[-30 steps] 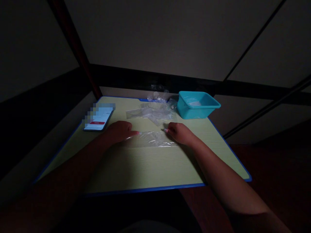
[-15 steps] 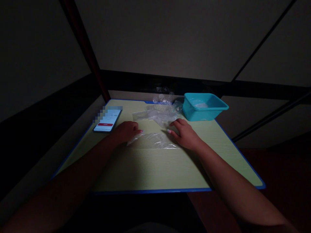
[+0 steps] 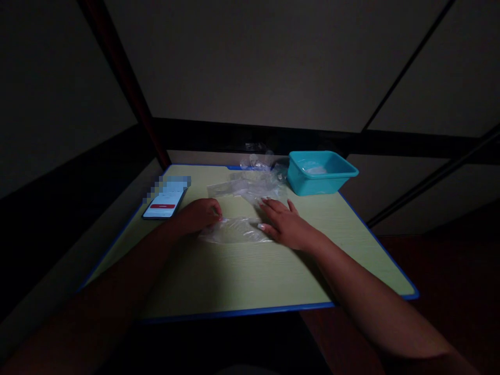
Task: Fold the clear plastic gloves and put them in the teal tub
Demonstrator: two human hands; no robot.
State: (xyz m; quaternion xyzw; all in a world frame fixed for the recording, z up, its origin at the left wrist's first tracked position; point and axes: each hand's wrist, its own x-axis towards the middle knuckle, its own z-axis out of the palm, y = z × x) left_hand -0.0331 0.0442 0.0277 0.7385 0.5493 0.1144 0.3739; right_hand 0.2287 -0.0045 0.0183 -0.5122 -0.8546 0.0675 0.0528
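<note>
In the head view, the clear plastic bag (image 3: 236,230) lies flat and somewhat crinkled on the table (image 3: 250,276), with its long axis running left to right, roughly parallel to the table's near edge, so that it spans the space between the two hands. The left hand (image 3: 197,216) is at its left end, fingers curled and thumb and forefinger brought together at the far left edge, where they seem to pinch the film. The right hand (image 3: 289,224) is at the other end, palm down with fingers loosely spread and gripping nothing; its thumb rests on or just above the bag's right end, contact being hard to judge, while its fingers reach past the far edge toward the loose pile of clear plastic (image 3: 253,185). Both hands are about equally near the bag, one at each end. The teal basket (image 3: 316,185) stands beyond the right hand; the phone (image 3: 164,202) lies beyond the left forearm.
</note>
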